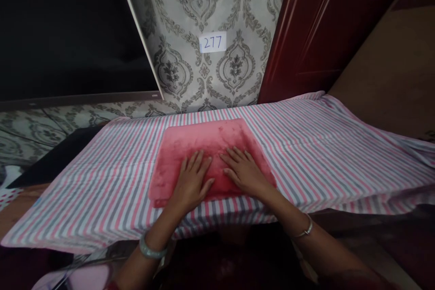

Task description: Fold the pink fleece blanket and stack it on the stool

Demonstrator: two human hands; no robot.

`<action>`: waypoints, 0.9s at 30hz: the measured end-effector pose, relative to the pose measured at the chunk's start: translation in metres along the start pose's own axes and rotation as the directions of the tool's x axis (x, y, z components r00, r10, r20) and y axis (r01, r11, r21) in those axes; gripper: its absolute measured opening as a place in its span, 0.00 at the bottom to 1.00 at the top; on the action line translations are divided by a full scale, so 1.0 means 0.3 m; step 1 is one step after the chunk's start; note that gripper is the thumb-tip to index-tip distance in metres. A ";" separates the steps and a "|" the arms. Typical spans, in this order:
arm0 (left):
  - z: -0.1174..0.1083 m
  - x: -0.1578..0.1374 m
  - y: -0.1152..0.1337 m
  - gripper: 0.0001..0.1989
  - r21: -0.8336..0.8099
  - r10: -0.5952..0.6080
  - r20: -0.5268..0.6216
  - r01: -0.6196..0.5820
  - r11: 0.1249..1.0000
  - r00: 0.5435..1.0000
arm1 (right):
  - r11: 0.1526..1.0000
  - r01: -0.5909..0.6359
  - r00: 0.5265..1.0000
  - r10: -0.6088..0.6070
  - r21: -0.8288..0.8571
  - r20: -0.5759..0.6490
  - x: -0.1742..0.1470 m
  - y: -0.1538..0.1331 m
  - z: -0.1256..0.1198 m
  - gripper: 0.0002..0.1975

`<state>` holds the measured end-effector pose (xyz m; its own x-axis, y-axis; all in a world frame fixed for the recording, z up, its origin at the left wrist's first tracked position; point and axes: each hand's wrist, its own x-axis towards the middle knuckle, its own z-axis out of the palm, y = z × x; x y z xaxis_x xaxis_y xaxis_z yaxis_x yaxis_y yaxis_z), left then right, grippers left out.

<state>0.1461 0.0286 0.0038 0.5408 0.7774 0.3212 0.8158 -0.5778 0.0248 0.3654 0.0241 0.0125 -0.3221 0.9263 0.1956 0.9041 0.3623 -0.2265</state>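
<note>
A rectangular pink-red plush piece [200, 133] lies flat on a striped cloth [98, 181]; whether it is a cushion or folded fabric I cannot tell. Its surface has darker, brushed-looking patches. My left hand [193, 181] rests palm down on its left-centre part, fingers spread and pointing away from me. On the right-centre part lies my right hand [246, 172], also palm down with fingers apart. Both hands touch the plush surface without gripping it.
The white, pink and grey striped cloth drapes over a table. Behind it is a patterned wall with a paper label [212, 42] reading 277. A large dark screen [68, 31] is at the left, a dark red door panel [306, 31] at the right.
</note>
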 end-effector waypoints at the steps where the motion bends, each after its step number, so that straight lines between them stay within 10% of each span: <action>1: -0.004 -0.010 0.010 0.29 -0.001 0.038 -0.011 -0.038 0.999 0.999 | 1.000 0.017 1.000 -0.017 0.016 0.010 0.015 -0.002 -0.017 0.25; 10: 0.087 -0.089 0.083 0.32 0.089 0.145 -0.099 -0.136 0.987 0.985 | 0.985 0.175 0.981 -0.175 0.005 0.079 0.191 0.046 -0.014 0.27; 27: 0.114 -0.087 0.093 0.27 -0.005 0.113 -0.170 -0.115 0.993 0.979 | 0.982 0.190 0.981 -0.189 -0.021 0.032 0.186 0.065 0.060 0.27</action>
<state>0.1617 0.0008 -0.0364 0.5865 0.6537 0.4782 0.7470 -0.6648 -0.0076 0.3599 0.0846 0.0018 -0.4963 0.8438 0.2043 0.8320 0.5295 -0.1655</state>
